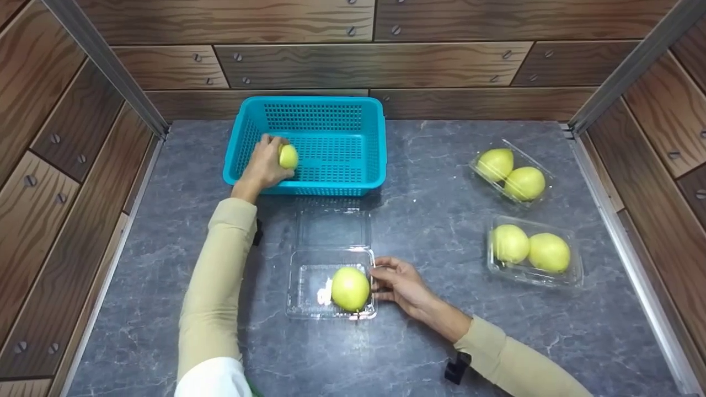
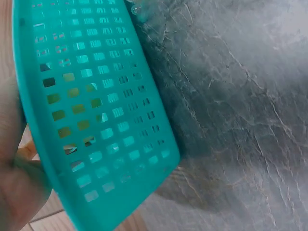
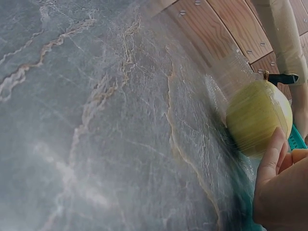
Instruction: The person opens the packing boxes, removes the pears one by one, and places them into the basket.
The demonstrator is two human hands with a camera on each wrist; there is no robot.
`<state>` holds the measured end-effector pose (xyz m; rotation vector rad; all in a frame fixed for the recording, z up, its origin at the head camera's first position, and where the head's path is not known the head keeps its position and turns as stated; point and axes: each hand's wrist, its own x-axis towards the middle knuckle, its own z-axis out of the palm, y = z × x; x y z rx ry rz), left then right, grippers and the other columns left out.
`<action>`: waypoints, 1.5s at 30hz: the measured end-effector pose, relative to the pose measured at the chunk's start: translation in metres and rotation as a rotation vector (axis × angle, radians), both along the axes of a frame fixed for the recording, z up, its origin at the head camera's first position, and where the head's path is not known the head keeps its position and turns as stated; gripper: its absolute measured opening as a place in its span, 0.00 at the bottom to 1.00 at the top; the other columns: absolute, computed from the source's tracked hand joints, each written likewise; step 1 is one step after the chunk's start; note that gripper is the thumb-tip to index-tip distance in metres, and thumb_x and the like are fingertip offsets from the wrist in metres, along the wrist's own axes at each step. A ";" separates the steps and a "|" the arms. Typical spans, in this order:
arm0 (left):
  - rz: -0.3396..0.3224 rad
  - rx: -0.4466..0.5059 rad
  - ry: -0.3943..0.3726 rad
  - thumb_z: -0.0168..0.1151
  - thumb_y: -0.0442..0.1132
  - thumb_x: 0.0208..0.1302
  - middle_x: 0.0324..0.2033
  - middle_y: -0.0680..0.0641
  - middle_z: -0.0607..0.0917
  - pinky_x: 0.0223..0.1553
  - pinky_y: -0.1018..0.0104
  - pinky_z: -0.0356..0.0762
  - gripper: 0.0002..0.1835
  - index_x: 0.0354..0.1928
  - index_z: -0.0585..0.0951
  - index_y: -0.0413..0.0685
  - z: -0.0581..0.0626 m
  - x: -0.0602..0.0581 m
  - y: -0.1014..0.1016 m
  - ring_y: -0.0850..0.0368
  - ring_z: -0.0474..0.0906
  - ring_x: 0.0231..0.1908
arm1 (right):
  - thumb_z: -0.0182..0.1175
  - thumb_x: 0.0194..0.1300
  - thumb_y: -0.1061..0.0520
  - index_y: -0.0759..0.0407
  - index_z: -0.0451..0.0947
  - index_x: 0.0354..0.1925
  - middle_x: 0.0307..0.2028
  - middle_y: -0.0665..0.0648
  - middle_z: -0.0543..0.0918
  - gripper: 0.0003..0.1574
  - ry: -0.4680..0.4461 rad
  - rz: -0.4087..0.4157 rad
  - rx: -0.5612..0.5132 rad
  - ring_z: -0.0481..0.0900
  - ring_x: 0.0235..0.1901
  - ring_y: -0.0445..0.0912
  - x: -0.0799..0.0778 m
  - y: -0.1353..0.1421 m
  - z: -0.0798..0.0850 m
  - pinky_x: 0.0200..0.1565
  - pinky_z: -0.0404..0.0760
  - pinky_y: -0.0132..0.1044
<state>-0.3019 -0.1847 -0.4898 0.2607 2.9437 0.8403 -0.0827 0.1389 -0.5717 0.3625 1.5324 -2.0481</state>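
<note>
In the head view my left hand (image 1: 266, 164) reaches into the left part of a turquoise plastic basket (image 1: 311, 191) and grips a round yellow-green fruit (image 1: 288, 157). The left wrist view shows the basket's perforated wall (image 2: 96, 125), with that hand (image 2: 17, 187) partly behind it. A clear plastic clamshell container (image 1: 309, 315) lies with its lid (image 1: 333, 229) folded back towards the basket. One yellow-green fruit (image 1: 350, 289) sits in its right half. At the container's right side, my right hand (image 1: 407, 289) touches the wall with fairly straight fingers (image 3: 273, 154).
On the right stand two clear containers, the farther one (image 1: 504, 193) and the nearer one (image 1: 532, 277), each holding two yellow-green fruits. Wood-patterned panels (image 1: 364, 66) enclose the grey marbled table (image 1: 430, 220) at the back and sides.
</note>
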 end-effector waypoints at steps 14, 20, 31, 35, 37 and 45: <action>0.069 -0.017 -0.129 0.72 0.38 0.65 0.69 0.31 0.69 0.68 0.38 0.77 0.36 0.73 0.69 0.38 -0.007 -0.015 -0.004 0.34 0.72 0.66 | 0.65 0.71 0.63 0.58 0.76 0.50 0.36 0.49 0.84 0.12 0.004 0.023 -0.011 0.83 0.31 0.42 -0.001 0.002 0.001 0.35 0.90 0.34; 0.086 -0.036 -0.174 0.71 0.39 0.65 0.67 0.31 0.71 0.68 0.39 0.77 0.36 0.72 0.70 0.37 -0.007 -0.017 -0.003 0.35 0.73 0.64 | 0.65 0.70 0.63 0.61 0.75 0.52 0.37 0.50 0.84 0.15 0.002 0.026 -0.009 0.83 0.32 0.42 0.000 0.003 0.002 0.36 0.91 0.34; 0.095 -0.012 -0.162 0.70 0.47 0.67 0.69 0.30 0.69 0.69 0.38 0.76 0.39 0.76 0.67 0.41 -0.008 -0.014 -0.008 0.34 0.72 0.65 | 0.66 0.70 0.63 0.61 0.76 0.53 0.38 0.50 0.84 0.15 -0.005 0.004 0.021 0.83 0.32 0.43 0.000 0.002 0.001 0.37 0.91 0.35; 0.110 0.009 -0.144 0.67 0.51 0.70 0.72 0.31 0.67 0.68 0.38 0.76 0.38 0.75 0.68 0.43 -0.005 -0.009 -0.010 0.34 0.70 0.67 | 0.65 0.71 0.62 0.60 0.76 0.52 0.37 0.50 0.83 0.14 -0.003 0.009 0.020 0.83 0.32 0.43 -0.001 0.001 0.001 0.37 0.91 0.35; 0.111 0.008 -0.135 0.66 0.53 0.71 0.73 0.32 0.66 0.67 0.38 0.77 0.37 0.75 0.68 0.44 -0.002 -0.005 -0.011 0.34 0.69 0.69 | 0.66 0.70 0.62 0.59 0.76 0.51 0.36 0.50 0.83 0.13 -0.004 0.009 0.017 0.83 0.32 0.43 -0.001 0.000 0.000 0.37 0.91 0.35; 0.029 -0.032 -0.064 0.65 0.56 0.71 0.74 0.34 0.66 0.70 0.37 0.74 0.39 0.76 0.67 0.44 0.014 0.009 -0.006 0.35 0.67 0.71 | 0.67 0.69 0.62 0.59 0.76 0.52 0.37 0.50 0.84 0.15 -0.002 0.005 0.013 0.83 0.32 0.43 0.000 0.002 0.002 0.37 0.91 0.35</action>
